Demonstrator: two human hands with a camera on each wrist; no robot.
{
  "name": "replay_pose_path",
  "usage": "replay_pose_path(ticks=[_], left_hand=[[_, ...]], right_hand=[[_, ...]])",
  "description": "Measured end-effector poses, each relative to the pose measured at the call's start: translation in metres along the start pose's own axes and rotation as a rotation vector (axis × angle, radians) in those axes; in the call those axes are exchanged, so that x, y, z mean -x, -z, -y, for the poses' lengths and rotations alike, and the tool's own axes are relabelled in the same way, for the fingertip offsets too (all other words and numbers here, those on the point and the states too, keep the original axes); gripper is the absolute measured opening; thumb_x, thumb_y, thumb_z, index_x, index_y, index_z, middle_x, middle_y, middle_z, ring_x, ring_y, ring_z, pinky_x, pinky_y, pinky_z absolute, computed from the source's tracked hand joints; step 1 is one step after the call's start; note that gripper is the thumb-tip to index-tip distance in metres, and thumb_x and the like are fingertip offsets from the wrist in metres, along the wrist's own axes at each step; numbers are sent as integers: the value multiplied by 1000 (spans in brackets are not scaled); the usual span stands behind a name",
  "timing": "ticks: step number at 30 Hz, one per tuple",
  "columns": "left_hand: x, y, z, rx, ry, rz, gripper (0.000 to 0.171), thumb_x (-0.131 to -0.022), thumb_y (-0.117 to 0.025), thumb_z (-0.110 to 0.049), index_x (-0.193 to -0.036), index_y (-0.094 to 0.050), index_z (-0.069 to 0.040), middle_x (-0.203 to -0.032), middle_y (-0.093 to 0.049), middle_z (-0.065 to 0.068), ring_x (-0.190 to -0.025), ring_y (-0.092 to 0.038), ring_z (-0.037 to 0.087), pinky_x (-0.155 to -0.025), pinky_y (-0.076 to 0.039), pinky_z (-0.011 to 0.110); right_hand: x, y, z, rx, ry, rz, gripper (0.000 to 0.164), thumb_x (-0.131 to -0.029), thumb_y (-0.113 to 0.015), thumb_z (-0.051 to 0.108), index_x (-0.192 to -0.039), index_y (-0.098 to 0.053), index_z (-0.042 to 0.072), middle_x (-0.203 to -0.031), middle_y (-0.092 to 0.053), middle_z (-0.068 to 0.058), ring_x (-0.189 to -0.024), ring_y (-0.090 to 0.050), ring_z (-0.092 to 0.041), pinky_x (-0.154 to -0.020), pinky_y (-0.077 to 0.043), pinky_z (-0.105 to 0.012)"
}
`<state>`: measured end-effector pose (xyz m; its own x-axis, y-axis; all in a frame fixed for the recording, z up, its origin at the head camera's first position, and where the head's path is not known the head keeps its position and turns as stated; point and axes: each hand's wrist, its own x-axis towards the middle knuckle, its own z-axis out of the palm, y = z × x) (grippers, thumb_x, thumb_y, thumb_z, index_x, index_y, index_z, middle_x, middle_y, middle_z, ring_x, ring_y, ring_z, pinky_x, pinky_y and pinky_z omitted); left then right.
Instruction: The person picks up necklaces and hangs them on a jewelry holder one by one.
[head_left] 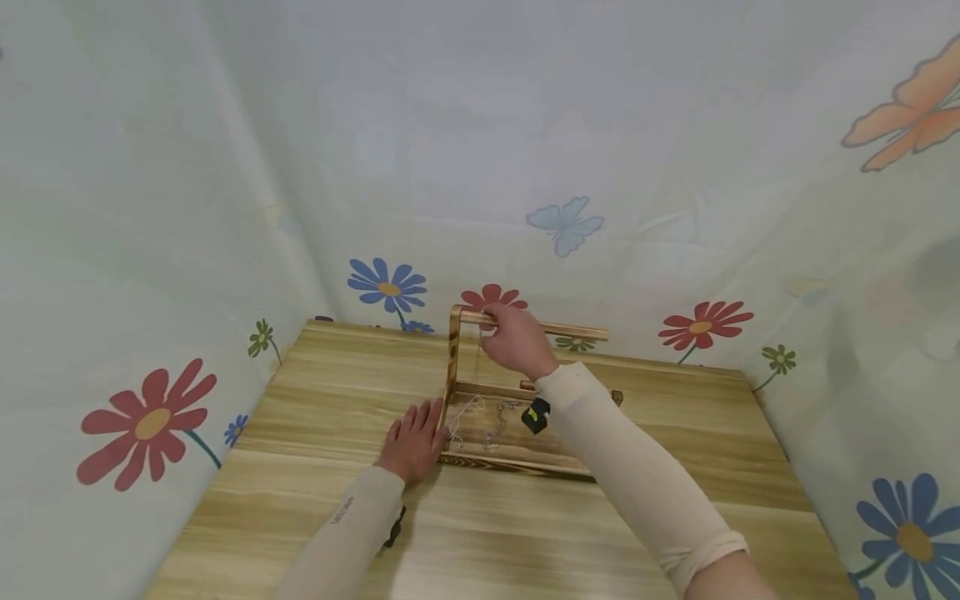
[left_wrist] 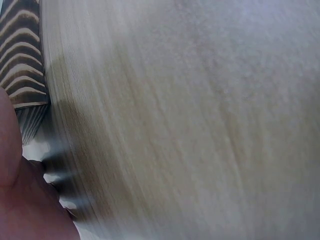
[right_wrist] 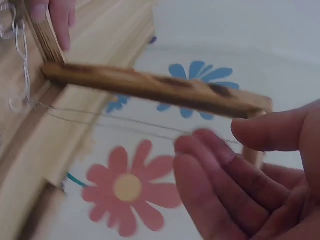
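A wooden jewelry stand point(head_left: 453, 358) with dark scorched grain stands on the table, its upright post at the left and a round rod point(head_left: 573, 331) along the top. My right hand point(head_left: 517, 340) is at that rod near the post. In the right wrist view its thumb and loosely bent fingers are apart. A thin chain necklace point(right_wrist: 125, 120) hangs from the rod beside the fingertips. My left hand point(head_left: 412, 442) lies with straight fingers on the table against the stand's left side. Silvery chains point(head_left: 498, 423) lie in the stand's base tray point(head_left: 517, 467).
A lower rod end point(head_left: 527, 385) shows behind my right forearm. The wood-grain table point(head_left: 337, 400) meets pale curtains point(head_left: 480, 125) printed with flowers and butterflies at the back and sides. Black wrist cameras point(head_left: 536, 415) sit at both wrists.
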<state>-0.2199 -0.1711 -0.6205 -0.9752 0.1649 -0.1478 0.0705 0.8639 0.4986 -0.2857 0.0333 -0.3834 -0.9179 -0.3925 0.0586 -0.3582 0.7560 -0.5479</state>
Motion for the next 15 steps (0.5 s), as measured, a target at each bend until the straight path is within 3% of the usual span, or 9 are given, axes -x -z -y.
replay_pose_path(ticks=[2,5,8,9,12,13,15], left_hand=[[1,1,-1,5,-5,-6,63,-114,-28,-44,-170,-11,-20,-176,-16,13,-164,-9,40,-130,-9,64],[0,1,-1,-4,-6,-13,63,-114,-28,-44,-170,-11,-21,-176,-17,13,-164,-10,40,-130,-9,64],[-1,0,0,-17,-1,-11,63,-114,-27,-45,-170,-10,-21,-176,-16,12,-164,-10,39,-130,-9,64],[-1,0,0,-20,3,-5,64,-114,-26,-46,-170,-9,-22,-177,-15,11,-164,-9,39,-131,-9,63],[1,1,-2,-18,5,1,64,-114,-26,-47,-170,-9,-22,-177,-15,11,-164,-9,39,-131,-9,63],[2,2,-3,-14,9,5,64,-114,-26,-47,-170,-9,-22,-177,-15,11,-164,-9,38,-131,-9,63],[6,6,-7,-12,8,-1,63,-114,-28,-44,-170,-13,-19,-176,-18,14,-164,-12,40,-130,-11,64]], right_hand=[[-3,5,2,98,23,2,37,-101,-61,15,-137,-67,8,-116,-78,-10,-73,-70,-21,-69,-55,-35],[-9,15,7,222,50,28,20,-101,-58,15,-104,-78,13,-78,-72,-2,-53,-50,-15,-54,-39,-30],[-18,25,9,290,75,72,31,-99,-57,14,-70,-66,18,-57,-49,2,-49,-31,-12,-50,-27,-29],[-22,27,10,286,84,94,35,-98,-56,13,-63,-58,18,-55,-48,2,-49,-28,-12,-49,-25,-28],[-32,33,6,209,109,151,39,-96,-56,10,-59,-54,20,-70,-70,-4,-49,-30,-10,-52,-31,-27],[-36,34,4,156,106,172,38,-97,-55,10,-60,-55,19,-86,-77,-8,-49,-35,-9,-55,-34,-28],[-42,34,0,56,96,223,35,-99,-51,11,-66,-58,17,-109,-78,-17,-54,-39,-10,-63,-39,-30]])
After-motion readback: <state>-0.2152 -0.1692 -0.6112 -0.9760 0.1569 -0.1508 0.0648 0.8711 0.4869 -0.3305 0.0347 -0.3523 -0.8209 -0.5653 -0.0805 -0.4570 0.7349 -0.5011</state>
